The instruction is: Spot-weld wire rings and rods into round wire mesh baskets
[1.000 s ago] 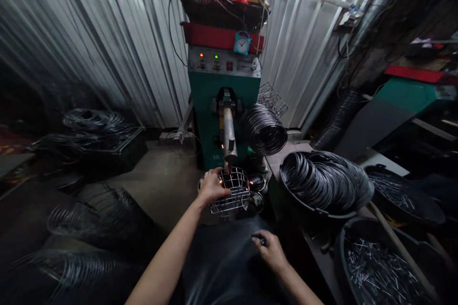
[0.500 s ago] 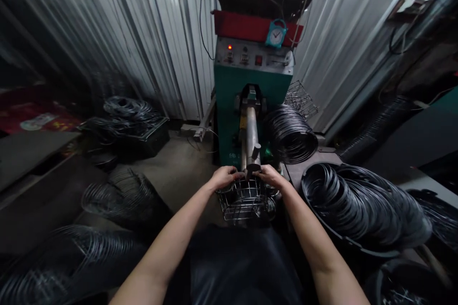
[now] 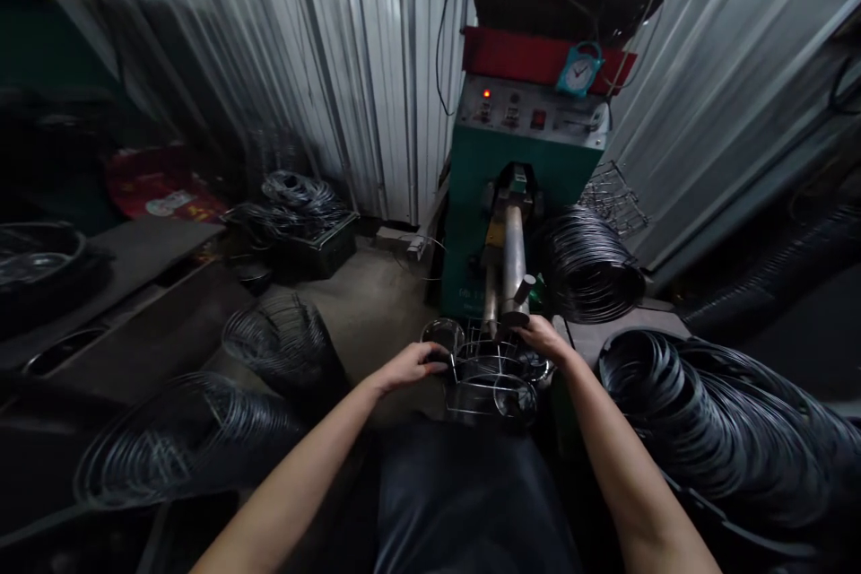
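Note:
A small wire basket (image 3: 488, 377) sits under the metal arm (image 3: 514, 265) of a green welding machine (image 3: 517, 188). My left hand (image 3: 407, 366) grips the basket's left side with curled fingers. My right hand (image 3: 544, 339) is closed on the basket's right rim, just below the arm's tip. A dark apron (image 3: 464, 502) covers my lap below the basket.
A coil of black wire rings (image 3: 588, 265) hangs right of the machine. A tub of wire rings (image 3: 713, 421) stands at the right. More ring bundles (image 3: 282, 345) and a crate of wire (image 3: 302, 224) lie on the floor at left. Corrugated metal walls stand behind.
The view has swung left. My right hand came up from my lap to the basket's right side. The basket has been turned under the arm, and the sparks are gone.

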